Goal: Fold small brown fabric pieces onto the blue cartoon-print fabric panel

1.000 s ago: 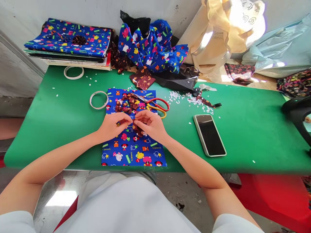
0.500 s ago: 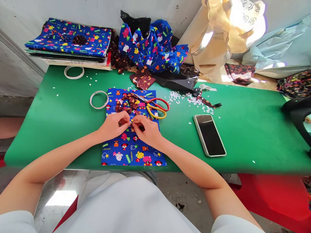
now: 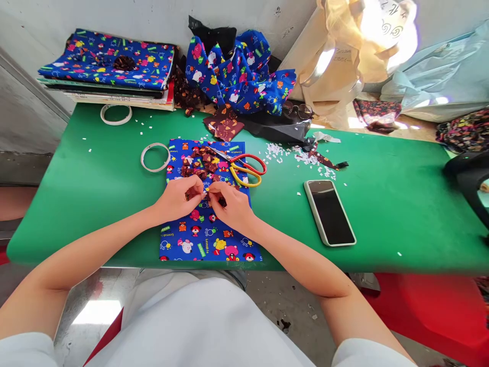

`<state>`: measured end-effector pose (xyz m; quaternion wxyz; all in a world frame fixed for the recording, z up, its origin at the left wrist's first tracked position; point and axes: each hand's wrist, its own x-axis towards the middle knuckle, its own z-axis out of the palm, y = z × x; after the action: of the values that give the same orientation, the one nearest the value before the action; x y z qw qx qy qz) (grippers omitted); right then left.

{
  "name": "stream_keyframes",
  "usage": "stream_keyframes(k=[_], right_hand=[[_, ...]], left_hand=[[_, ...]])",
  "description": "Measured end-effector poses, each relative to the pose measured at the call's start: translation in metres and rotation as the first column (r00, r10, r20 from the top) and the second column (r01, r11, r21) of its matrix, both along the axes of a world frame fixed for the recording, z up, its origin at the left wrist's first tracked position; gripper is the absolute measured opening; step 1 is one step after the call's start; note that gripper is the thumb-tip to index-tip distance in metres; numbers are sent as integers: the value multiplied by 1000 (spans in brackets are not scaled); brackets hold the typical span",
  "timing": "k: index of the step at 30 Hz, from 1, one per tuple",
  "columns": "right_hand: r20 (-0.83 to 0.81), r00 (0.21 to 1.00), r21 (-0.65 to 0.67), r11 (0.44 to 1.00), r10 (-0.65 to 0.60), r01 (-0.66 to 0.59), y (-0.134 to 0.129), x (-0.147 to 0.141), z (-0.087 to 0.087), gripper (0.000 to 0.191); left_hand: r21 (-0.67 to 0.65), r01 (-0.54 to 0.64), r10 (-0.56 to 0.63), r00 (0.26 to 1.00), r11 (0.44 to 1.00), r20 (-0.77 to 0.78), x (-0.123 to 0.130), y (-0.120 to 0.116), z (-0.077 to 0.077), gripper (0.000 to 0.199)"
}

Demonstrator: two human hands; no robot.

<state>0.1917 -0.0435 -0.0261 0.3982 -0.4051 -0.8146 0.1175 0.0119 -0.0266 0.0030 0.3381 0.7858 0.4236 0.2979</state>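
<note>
My left hand (image 3: pixel 179 199) and my right hand (image 3: pixel 232 206) meet fingertip to fingertip over a blue cartoon-print cloth (image 3: pixel 210 250). Both are closed in a pinch. A tiny pale bit shows where the fingertips meet, too small to name; dark brown material shows by the fingers, partly hidden. Just beyond my hands, several brown patterned fabric scraps (image 3: pixel 206 159) lie on the cloth. Scissors (image 3: pixel 248 171) with one red and one yellow handle rest at its upper right, blades pointing left.
Two tape rolls (image 3: pixel 155 157) lie on the green table (image 3: pixel 103 188) at left. A phone (image 3: pixel 330 213) and white paper bits (image 3: pixel 277 152) are at right. Behind stand a stack topped with blue cloth (image 3: pixel 107 58), crumpled blue cloth (image 3: pixel 237 76) and a paper bag (image 3: pixel 332 66).
</note>
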Motion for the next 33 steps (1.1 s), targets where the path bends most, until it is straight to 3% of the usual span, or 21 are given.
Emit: stream_keyframes(k=[18,33], right_hand=[[38,998,35,998,47,-48,0,0,-5,18],[69,989,92,986,133,-139,1,0,1,23]], left_hand=[[-35,14,-16,999,999,-37,0,1,-2,5],[-8,20,-20,999,1000,-46,1,0,-2,8]])
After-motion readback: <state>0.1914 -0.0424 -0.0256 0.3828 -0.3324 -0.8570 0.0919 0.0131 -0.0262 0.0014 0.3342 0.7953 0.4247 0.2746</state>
